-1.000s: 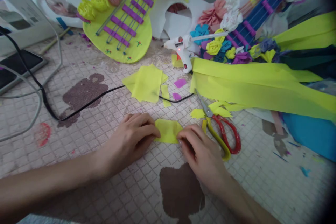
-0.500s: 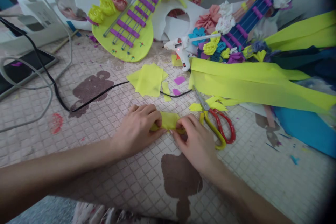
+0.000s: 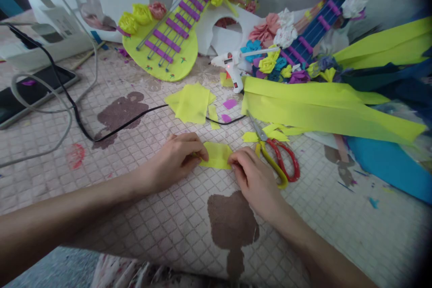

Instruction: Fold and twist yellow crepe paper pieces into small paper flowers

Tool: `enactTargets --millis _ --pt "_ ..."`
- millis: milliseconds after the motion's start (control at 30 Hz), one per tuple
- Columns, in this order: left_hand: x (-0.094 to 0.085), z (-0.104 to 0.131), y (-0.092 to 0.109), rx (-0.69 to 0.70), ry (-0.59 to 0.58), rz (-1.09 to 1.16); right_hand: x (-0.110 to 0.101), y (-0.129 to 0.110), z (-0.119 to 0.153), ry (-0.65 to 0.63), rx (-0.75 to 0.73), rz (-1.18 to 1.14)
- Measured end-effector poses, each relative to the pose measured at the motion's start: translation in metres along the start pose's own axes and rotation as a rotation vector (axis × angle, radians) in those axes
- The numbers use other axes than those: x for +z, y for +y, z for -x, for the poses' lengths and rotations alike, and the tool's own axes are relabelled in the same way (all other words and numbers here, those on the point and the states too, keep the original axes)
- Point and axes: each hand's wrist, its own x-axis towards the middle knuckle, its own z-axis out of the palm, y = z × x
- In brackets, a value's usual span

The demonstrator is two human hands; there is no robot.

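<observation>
A small piece of yellow crepe paper lies between my hands on the patterned tablecloth. My left hand pinches its left end, and my right hand pinches its right end. Just beyond my right hand rest scissors with one red and one yellow handle, blades slightly apart. Farther back sits a stack of yellow paper squares. Narrow yellow scraps lie around the scissor blades.
A white glue gun with a red light stands behind the squares; a black cord crosses the table. Long yellow strips spread right. Flower-decorated paper guitars lean at the back. A phone lies left, near a power strip.
The yellow piece now shows flatter and wider between my fingers. My fingertips have moved apart, from its near edge to its two ends.
</observation>
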Motion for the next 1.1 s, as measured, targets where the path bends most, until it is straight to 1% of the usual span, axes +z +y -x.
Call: enactTargets --millis 133,333,433,500,533,633,700,733,800,933,1000,1100 --pt "-0.002 -0.002 -0.001 0.029 -0.021 -0.006 0.000 -0.001 0.000 -0.021 0.003 0.023" --pt "-0.003 -0.003 -0.002 0.033 -0.036 -0.047 0.003 -0.003 -0.001 -0.057 0.041 0.118" --pt "-0.003 -0.003 -0.003 0.018 -0.043 -0.036 0.003 -0.001 -0.001 -0.058 0.011 0.117" --pt "-0.003 -0.003 -0.003 -0.005 -0.025 0.016 0.003 0.002 0.000 -0.013 -0.023 0.033" --pt "-0.004 -0.003 -0.003 -0.021 -0.002 0.045 0.002 0.004 0.001 0.036 -0.027 -0.042" --pt "-0.008 -0.007 -0.004 -0.052 0.106 0.058 0.001 0.009 0.004 0.187 0.033 -0.281" --pt "-0.010 -0.015 -0.003 -0.034 0.131 0.002 0.002 0.012 0.005 0.240 0.076 -0.385" --pt "-0.011 -0.020 -0.002 -0.027 0.112 -0.025 0.002 0.013 0.005 0.252 0.085 -0.415" --pt "-0.012 -0.031 -0.001 -0.032 0.017 -0.068 0.003 0.013 0.004 0.266 0.082 -0.438" --pt "-0.010 -0.048 0.004 -0.124 -0.156 -0.118 0.002 0.012 0.004 0.273 0.046 -0.415" --pt "-0.010 -0.051 0.007 -0.164 -0.211 -0.108 0.003 0.012 0.005 0.275 0.040 -0.413" --pt "-0.013 -0.050 0.007 -0.180 -0.243 -0.079 0.004 0.013 0.006 0.282 0.055 -0.443"
